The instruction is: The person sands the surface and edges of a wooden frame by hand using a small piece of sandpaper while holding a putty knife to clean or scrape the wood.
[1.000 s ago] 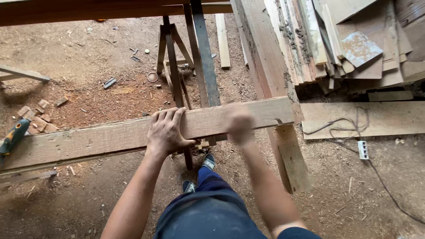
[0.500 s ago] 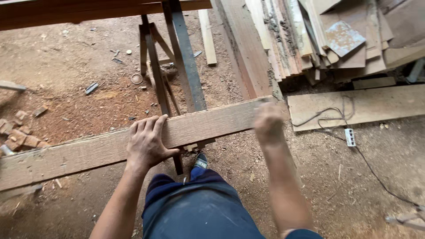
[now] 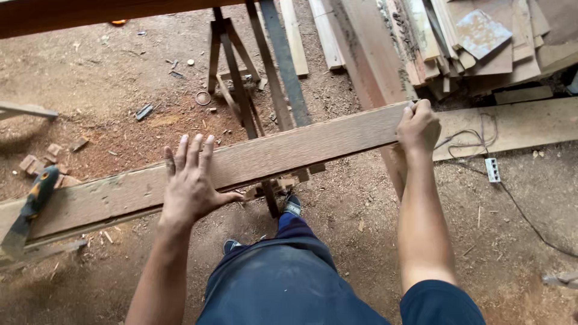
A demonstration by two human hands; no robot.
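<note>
A long wooden plank [image 3: 271,159] is steadied across a sawhorse [image 3: 241,90]: the left hand [image 3: 191,183] is pressed flat on it, fingers spread, while its end is gripped by the right hand [image 3: 416,125].

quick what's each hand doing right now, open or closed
Left hand: open, fingers spread, palm flat on the long wooden plank.
Right hand: closed, gripping the right end of the plank.
</note>
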